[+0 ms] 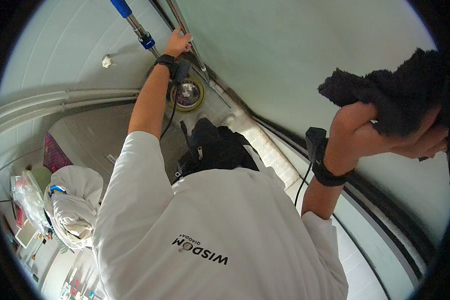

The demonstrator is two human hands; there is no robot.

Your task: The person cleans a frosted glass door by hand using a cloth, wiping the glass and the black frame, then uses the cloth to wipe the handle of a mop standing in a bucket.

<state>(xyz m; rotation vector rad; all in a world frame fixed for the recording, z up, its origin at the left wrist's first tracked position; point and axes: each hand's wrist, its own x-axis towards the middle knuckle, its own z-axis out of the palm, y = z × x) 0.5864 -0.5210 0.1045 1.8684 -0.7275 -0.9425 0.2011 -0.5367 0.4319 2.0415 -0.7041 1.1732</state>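
Observation:
My left hand (178,43) reaches up and forward, its fingers curled at a thin metal pole (176,13) that stands along the edge of a pale green pane (270,48). My right hand (363,131) is raised on the right, clutching a dark fluffy cloth (401,90) in front of the same pane. Part of the cloth and some fingertips run into the dark rim of the picture. Both wrists carry black straps with small cabled devices. Under my left wrist, on the floor, stands a round yellow-green-rimmed bucket (202,95), its contents unclear.
A blue-and-steel telescopic pole (137,28) leans by the tiled wall (60,45) at left. White pipes (97,93) run along that wall. A white cloth-covered bundle (73,210) and plastic bags (30,198) stand at lower left. A dark-edged frame (382,202) borders the pane.

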